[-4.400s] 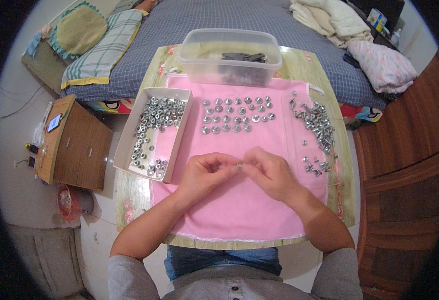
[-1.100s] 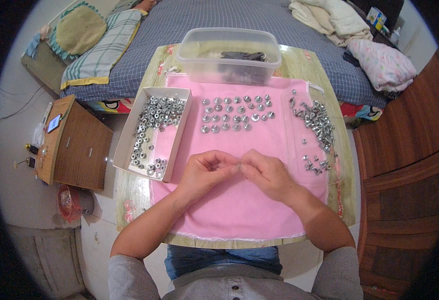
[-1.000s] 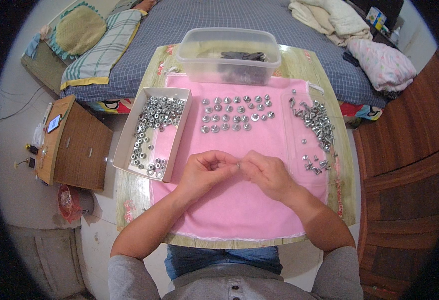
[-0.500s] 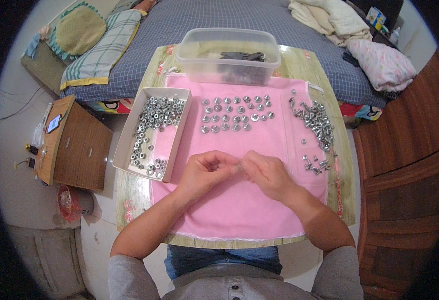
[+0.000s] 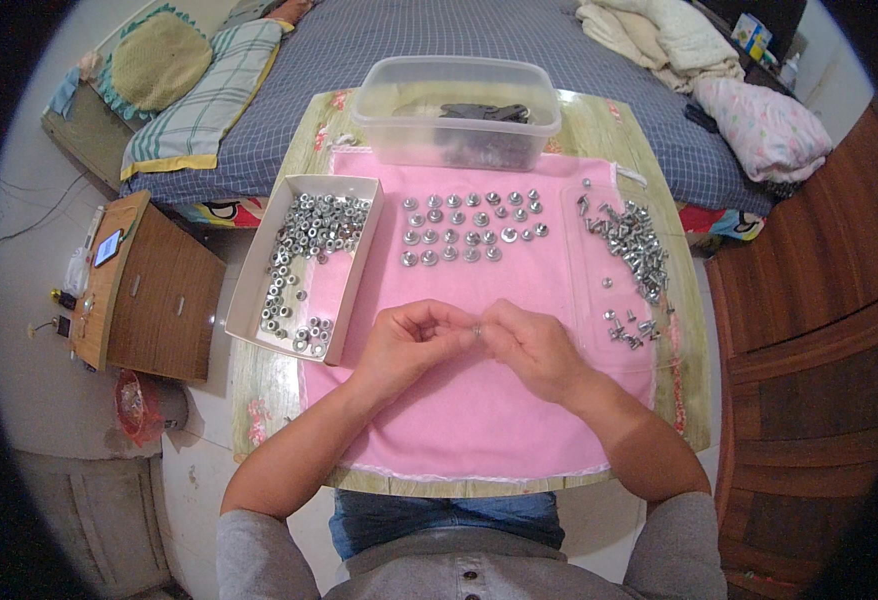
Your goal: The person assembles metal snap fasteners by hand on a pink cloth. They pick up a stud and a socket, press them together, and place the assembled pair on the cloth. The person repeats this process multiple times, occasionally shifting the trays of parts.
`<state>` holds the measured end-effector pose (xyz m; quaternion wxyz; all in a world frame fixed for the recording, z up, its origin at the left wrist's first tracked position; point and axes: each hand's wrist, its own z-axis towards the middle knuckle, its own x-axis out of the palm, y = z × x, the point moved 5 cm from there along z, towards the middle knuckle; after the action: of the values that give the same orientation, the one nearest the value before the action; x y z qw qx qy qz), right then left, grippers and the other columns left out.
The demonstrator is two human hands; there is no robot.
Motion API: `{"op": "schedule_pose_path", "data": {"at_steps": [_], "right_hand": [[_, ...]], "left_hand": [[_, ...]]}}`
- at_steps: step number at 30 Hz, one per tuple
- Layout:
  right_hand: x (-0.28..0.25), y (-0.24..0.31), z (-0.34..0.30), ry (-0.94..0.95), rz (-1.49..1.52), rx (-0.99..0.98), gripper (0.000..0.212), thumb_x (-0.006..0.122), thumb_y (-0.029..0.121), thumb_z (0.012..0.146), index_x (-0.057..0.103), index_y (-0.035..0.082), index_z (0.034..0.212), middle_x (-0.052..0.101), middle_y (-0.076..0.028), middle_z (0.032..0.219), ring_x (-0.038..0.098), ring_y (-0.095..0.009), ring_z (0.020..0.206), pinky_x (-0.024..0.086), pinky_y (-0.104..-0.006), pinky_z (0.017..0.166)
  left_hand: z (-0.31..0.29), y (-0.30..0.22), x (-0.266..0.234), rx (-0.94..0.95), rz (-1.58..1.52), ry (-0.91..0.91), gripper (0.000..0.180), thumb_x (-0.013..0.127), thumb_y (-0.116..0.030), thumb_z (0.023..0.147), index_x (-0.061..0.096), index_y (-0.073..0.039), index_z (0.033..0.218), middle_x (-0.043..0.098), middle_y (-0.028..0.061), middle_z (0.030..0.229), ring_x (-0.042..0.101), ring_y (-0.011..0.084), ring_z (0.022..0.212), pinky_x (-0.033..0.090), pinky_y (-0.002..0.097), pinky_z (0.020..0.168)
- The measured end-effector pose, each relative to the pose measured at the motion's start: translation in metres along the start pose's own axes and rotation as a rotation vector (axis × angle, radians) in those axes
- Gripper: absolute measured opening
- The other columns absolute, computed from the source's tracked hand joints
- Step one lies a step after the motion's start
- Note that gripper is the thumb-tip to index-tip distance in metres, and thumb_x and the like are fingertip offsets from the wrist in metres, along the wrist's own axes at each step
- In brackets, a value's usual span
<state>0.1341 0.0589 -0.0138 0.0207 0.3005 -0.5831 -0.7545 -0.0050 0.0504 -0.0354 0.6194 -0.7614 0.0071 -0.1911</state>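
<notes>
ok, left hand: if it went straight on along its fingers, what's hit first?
The small metal piece at its fingertips, then almost at once the right hand, which meets the left hand there. Exact depth between the fingertips is hard to judge.

blue checked bed (image 5: 439, 30) beyond, wooden cabinet (image 5: 164, 295) left, pale floor (image 5: 199, 490)

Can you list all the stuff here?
Rectangular table: 1, pale green, centre
Fabric cloth: 1, pink, on table
Rectangular box: 1, white, table left
Round metal nuts: many, silver, in box
Small metal studs: over two dozen, silver, on cloth
Metal screws: many, silver, table right
Rectangular plastic tub: 1, translucent, table back
Checked bedspread: 1, blue, behind table
Wooden cabinet: 1, brown, left
Tiny metal piece: 1, silver, centre
Left grip: 1, bare, pinching piece
Right grip: 1, bare, pinching piece
</notes>
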Motion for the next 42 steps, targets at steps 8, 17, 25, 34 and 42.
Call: {"op": "schedule_pose_path", "data": {"at_steps": [8,17,25,34,42], "right_hand": [[-0.001,0.001,0.001,0.003,-0.021,-0.004,0.019,0.046,0.021,0.084,0.047,0.003,0.078,0.052,-0.015,0.062,0.055,-0.03,0.058,0.041,-0.0362,0.052],[-0.002,0.004,0.001,-0.036,-0.078,-0.048,0.017,0.047,0.02,0.084,0.047,0.004,0.079,0.053,-0.014,0.061,0.055,-0.029,0.058,0.041,-0.0365,0.052],[-0.002,0.008,0.001,-0.031,-0.109,-0.057,0.017,0.047,0.02,0.084,0.047,0.003,0.081,0.054,-0.015,0.065,0.057,-0.029,0.061,0.042,-0.0374,0.054],[-0.004,0.011,0.001,-0.065,-0.12,-0.1,0.015,0.046,0.019,0.084,0.048,0.004,0.081,0.054,-0.014,0.065,0.057,-0.03,0.062,0.042,-0.0365,0.054],[-0.003,0.009,0.0,-0.076,-0.119,-0.101,0.015,0.046,0.018,0.084,0.047,0.004,0.081,0.053,-0.014,0.064,0.056,-0.031,0.061,0.042,-0.0377,0.053]], "left_hand": [[0.0,0.002,-0.002,-0.008,0.024,-0.018,0.016,0.061,0.001,0.074,0.058,0.001,0.089,0.061,0.0071,0.085,0.057,0.0101,0.077,0.047,0.0212,0.071],[0.0,0.0,-0.001,-0.01,0.014,-0.016,0.015,0.061,0.0,0.074,0.058,0.001,0.089,0.06,0.0062,0.084,0.057,0.0088,0.075,0.047,0.0203,0.07],[0.0,0.0,-0.001,-0.009,-0.013,-0.022,0.015,0.061,0.0,0.074,0.058,0.001,0.088,0.06,0.0063,0.084,0.057,0.0091,0.074,0.047,0.0204,0.069],[0.0,0.0,-0.001,-0.013,-0.06,-0.014,0.015,0.061,0.001,0.074,0.057,0.001,0.088,0.06,0.0066,0.084,0.057,0.0097,0.074,0.048,0.0213,0.069],[-0.001,-0.002,0.001,-0.016,-0.054,-0.011,0.015,0.061,0.0,0.074,0.058,0.0,0.089,0.06,0.0059,0.083,0.057,0.0092,0.072,0.047,0.0206,0.068]]}}
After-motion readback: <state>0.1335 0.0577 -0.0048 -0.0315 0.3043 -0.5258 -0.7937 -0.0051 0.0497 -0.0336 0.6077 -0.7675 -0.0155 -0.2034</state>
